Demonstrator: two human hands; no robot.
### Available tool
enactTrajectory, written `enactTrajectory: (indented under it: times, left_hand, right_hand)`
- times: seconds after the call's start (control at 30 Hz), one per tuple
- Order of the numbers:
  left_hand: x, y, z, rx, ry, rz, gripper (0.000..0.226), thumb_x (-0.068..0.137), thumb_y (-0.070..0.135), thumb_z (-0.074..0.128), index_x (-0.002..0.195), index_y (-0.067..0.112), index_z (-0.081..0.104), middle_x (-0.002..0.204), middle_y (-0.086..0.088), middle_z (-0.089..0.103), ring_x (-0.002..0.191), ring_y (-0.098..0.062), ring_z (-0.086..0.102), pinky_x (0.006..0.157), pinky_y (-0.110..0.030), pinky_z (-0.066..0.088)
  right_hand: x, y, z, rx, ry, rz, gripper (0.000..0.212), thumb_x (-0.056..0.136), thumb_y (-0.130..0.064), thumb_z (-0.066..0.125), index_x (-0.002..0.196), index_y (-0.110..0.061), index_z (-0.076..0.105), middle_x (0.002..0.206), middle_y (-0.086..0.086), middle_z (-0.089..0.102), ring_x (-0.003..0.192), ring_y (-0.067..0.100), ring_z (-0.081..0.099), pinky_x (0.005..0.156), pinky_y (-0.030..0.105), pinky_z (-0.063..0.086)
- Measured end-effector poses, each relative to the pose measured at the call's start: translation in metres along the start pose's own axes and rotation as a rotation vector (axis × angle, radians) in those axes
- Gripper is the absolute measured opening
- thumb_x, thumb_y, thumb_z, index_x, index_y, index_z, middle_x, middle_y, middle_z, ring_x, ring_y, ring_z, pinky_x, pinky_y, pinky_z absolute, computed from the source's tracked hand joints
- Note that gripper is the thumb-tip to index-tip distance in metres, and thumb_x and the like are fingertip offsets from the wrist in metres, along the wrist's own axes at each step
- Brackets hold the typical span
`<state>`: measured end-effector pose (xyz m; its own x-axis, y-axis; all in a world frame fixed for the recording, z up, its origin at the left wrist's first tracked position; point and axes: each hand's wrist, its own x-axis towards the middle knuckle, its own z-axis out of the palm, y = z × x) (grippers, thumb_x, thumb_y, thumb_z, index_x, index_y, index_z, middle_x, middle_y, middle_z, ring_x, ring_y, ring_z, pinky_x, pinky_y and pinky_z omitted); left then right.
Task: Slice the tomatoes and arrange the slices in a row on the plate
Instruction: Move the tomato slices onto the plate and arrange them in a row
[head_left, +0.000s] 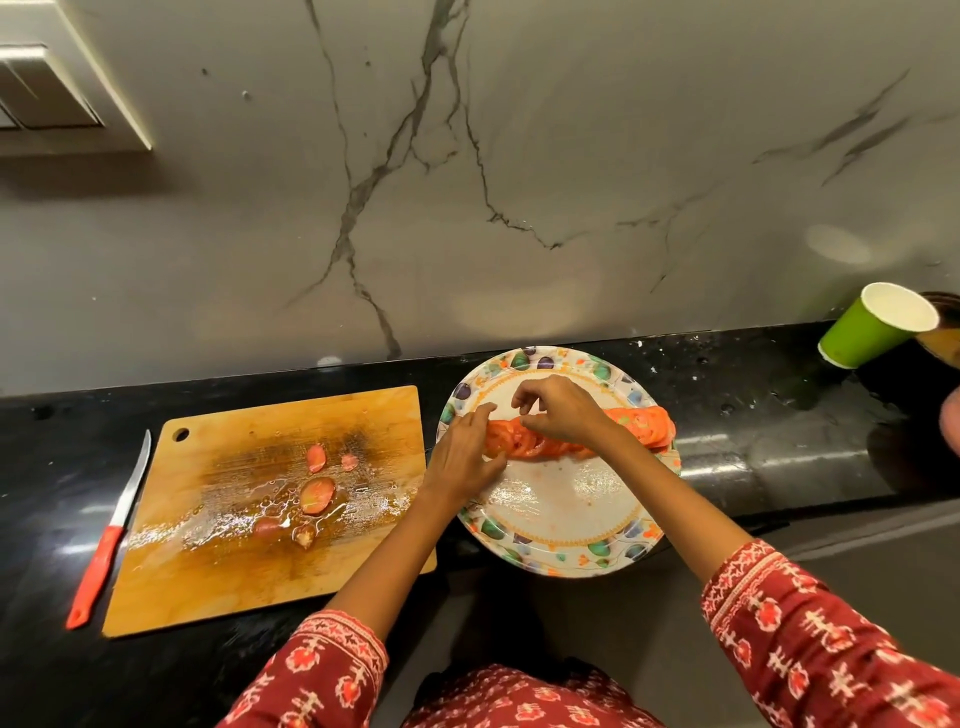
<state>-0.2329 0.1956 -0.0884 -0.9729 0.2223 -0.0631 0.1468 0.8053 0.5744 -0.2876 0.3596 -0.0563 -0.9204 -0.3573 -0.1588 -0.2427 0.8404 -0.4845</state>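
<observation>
A row of overlapping red tomato slices (641, 425) lies across the middle of a patterned plate (561, 514) on the black counter. My right hand (558, 410) hovers over the row's left part, its fingertips pinching a slice. My left hand (465, 457) rests at the plate's left side, fingers fairly straight and touching the left end of the row. Several tomato end pieces (317, 493) lie in juice on the wet wooden cutting board (218, 545) to the left. A red-handled knife (106, 540) lies on the counter left of the board.
A green paper cup (872, 327) stands at the back right of the black counter (779, 426), next to a dark bowl at the frame edge. A marble wall rises behind. The counter's front edge runs just below the plate.
</observation>
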Motion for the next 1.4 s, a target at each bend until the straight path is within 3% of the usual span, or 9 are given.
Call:
enactTrajectory:
  times: [0.13,0.37,0.57,0.7,0.87,1.1,1.4]
  left_hand:
    - [-0.005,0.006,0.000,0.043,-0.004,0.031,0.079,0.082,0.036,0.063,0.145,0.017,0.018,0.141,-0.012,0.038,0.127,-0.025,0.039,0.100,-0.035,0.038]
    - [-0.005,0.005,0.003,0.112,0.073,0.041,0.074,0.092,0.032,0.050,0.147,0.010,0.006,0.123,-0.018,0.055,0.110,-0.028,0.055,0.089,-0.034,0.044]
    - [-0.004,-0.006,0.001,0.029,0.131,-0.037,0.061,0.089,0.033,0.057,0.140,0.014,0.030,0.122,-0.011,0.057,0.112,-0.023,0.054,0.084,-0.031,0.046]
    - [-0.001,-0.010,-0.005,-0.020,0.117,-0.061,0.059,0.086,0.034,0.062,0.135,0.014,0.039,0.131,-0.010,0.052,0.121,-0.025,0.047,0.091,-0.033,0.042]
    - [-0.003,-0.010,-0.008,0.006,0.072,-0.030,0.064,0.078,0.031,0.071,0.132,0.012,0.042,0.131,-0.009,0.051,0.123,-0.025,0.043,0.094,-0.033,0.039]
    - [-0.006,-0.013,-0.005,-0.035,0.126,0.030,0.044,0.091,0.025,0.056,0.129,0.008,0.046,0.122,-0.017,0.058,0.111,-0.029,0.055,0.086,-0.032,0.044]
    - [0.000,-0.018,-0.003,-0.067,0.034,0.046,0.062,0.082,0.023,0.068,0.136,0.009,0.041,0.131,-0.014,0.052,0.122,-0.027,0.047,0.098,-0.035,0.040]
  right_hand:
    - [0.003,-0.004,0.009,-0.087,-0.061,-0.039,0.036,0.085,-0.012,0.064,0.119,-0.018,0.055,0.113,-0.002,0.065,0.109,0.018,0.048,0.077,0.028,0.042]
    - [0.004,-0.006,0.012,-0.015,-0.075,-0.060,0.042,0.082,-0.018,0.064,0.121,-0.017,0.046,0.108,-0.002,0.068,0.104,0.019,0.051,0.085,0.032,0.042]
    - [0.004,-0.005,0.014,-0.066,-0.039,-0.072,0.041,0.083,-0.019,0.065,0.120,-0.017,0.047,0.106,-0.002,0.066,0.107,0.020,0.049,0.086,0.031,0.037]
    - [0.004,-0.008,0.012,-0.102,-0.098,-0.097,0.054,0.082,-0.029,0.067,0.128,-0.020,0.041,0.124,-0.002,0.058,0.117,0.021,0.041,0.091,0.032,0.031]
    - [0.012,-0.015,0.014,-0.143,-0.178,-0.120,0.064,0.083,-0.031,0.064,0.136,-0.021,0.031,0.133,0.000,0.053,0.123,0.022,0.038,0.096,0.037,0.027]
    - [0.012,-0.018,0.013,-0.157,-0.228,-0.129,0.063,0.085,-0.036,0.063,0.137,-0.023,0.030,0.131,-0.001,0.055,0.124,0.021,0.038,0.097,0.037,0.026]
    - [0.002,-0.015,0.016,-0.225,-0.171,-0.125,0.085,0.077,-0.037,0.071,0.143,-0.022,0.020,0.133,0.001,0.052,0.123,0.021,0.037,0.095,0.036,0.025]
